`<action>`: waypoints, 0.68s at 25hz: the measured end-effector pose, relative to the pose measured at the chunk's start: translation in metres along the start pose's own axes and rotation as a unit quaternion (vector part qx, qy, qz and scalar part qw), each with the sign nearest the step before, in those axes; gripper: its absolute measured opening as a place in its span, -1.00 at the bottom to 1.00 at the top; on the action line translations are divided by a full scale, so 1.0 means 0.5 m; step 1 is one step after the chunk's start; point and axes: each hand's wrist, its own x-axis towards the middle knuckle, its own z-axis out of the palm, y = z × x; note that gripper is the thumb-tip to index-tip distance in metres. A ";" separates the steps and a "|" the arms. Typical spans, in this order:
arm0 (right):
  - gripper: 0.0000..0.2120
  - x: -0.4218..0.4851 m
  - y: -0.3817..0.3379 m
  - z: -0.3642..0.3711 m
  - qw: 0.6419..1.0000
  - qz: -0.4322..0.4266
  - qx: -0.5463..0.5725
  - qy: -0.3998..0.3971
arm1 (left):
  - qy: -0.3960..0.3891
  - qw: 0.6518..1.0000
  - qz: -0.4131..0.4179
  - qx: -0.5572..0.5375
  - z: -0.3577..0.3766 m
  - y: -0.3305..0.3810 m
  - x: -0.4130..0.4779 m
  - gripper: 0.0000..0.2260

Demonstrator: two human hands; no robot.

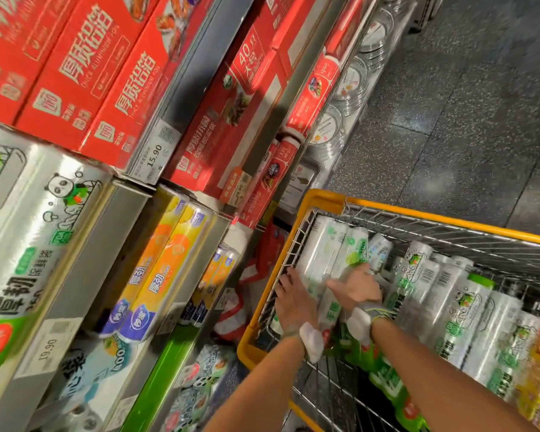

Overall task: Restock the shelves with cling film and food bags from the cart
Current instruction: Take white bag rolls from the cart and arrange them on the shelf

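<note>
Head view looks down on a yellow-rimmed cart (325, 198) parked close beside the shelves (181, 98), near enough that stock can pass across without a step. Both hands are inside the cart's near-shelf end, on one pack of white-and-green rolls (325, 257) that leans upright against the wire wall. The left hand (289, 296) lies flat on the pack's shelf-side face, squeezed between it and the wire, its fingers (286, 277) fairly straight and slightly spread, apparently to brace the slippery wrap. The right hand (354, 288) comes over the opposite side, thumb pointing across the front and the other fingers curled down behind the pack, where their tips are hidden. Holding from two sides suits a bulky, film-wrapped bundle that one hand would struggle to lift.

More wrapped rolls (443, 294) lie packed side by side across the rest of the cart, so much of the load is not yet shelved. On the shelves, yellow-and-orange rolls (166, 260) sit below red foil boxes (85, 79). The lift out of the cart looks like the step in hand.
</note>
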 end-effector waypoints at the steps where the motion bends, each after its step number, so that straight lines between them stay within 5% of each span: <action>1: -0.21 0.000 0.007 -0.003 1.000 -0.006 0.011 0.004 | -0.010 1.000 0.004 0.004 0.011 -0.002 -0.002 -0.30; 6: -0.18 -0.015 0.051 -0.025 0.999 0.024 0.041 0.022 | -0.015 0.998 -0.045 -0.044 0.003 0.021 0.013 -0.37; 13: -0.51 -0.031 0.086 -0.057 0.999 -0.005 0.037 0.011 | 0.007 0.994 -0.073 -0.081 -0.002 0.027 0.011 -0.44; 17: -0.49 -0.034 0.084 -0.053 0.999 0.009 0.033 0.014 | 0.022 0.996 -0.052 -0.070 0.001 0.022 -0.009 -0.42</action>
